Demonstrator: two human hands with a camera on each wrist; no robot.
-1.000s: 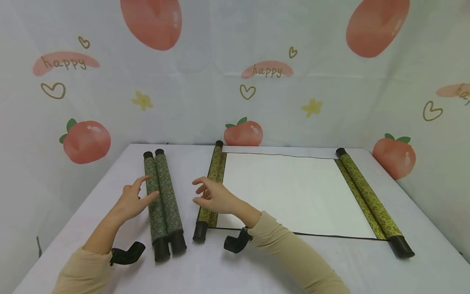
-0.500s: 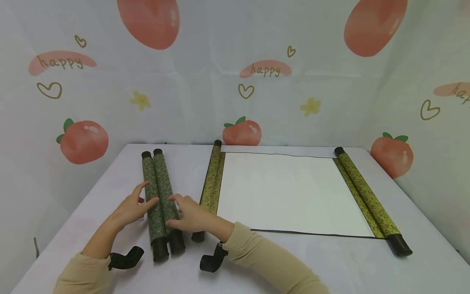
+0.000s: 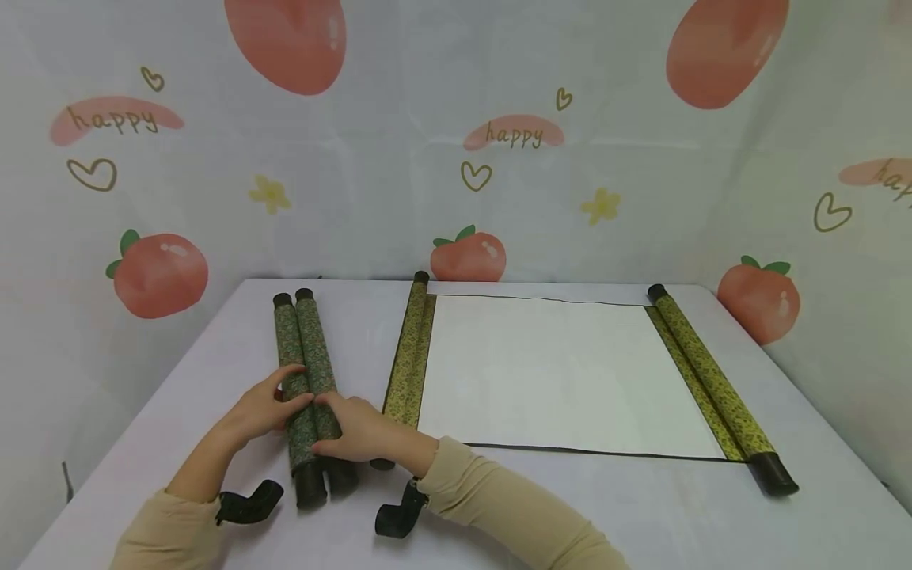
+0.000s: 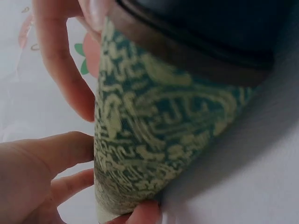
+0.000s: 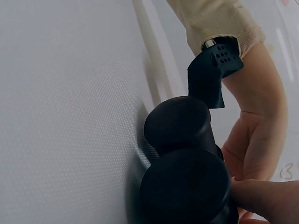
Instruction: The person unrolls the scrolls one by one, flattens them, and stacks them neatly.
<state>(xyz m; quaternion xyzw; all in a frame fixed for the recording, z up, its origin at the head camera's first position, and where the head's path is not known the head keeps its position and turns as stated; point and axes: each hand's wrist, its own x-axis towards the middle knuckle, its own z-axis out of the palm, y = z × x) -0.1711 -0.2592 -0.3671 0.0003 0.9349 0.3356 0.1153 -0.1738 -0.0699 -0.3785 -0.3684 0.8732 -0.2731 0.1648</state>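
A dark green patterned scroll with two rolls side by side [image 3: 302, 431] lies at the left of the table, black knobs at its ends. My left hand [image 3: 260, 408] grips the left roll, index finger and thumb over it. Around the right roll bends my right hand [image 3: 359, 431], thumb and index finger on its surface, close to the left thumb. The left wrist view has the scroll's pattern [image 4: 154, 121] up close, with fingers touching its edge. The near black knobs [image 5: 184, 186] fill the lower middle of the right wrist view, one partly behind the other.
Right of the hands lies a spread-out scroll with a white sheet [image 3: 537, 372] between yellow-and-black patterned rolls; the right roll [image 3: 712, 388] is in full view, the left roll [image 3: 408, 340] partly behind the right hand. A printed cloth [image 3: 399, 190] hangs behind the table.
My right hand has moved left from the yellow scroll onto the green scroll's right roll. The left hand has come slightly nearer and lower onto the left roll.
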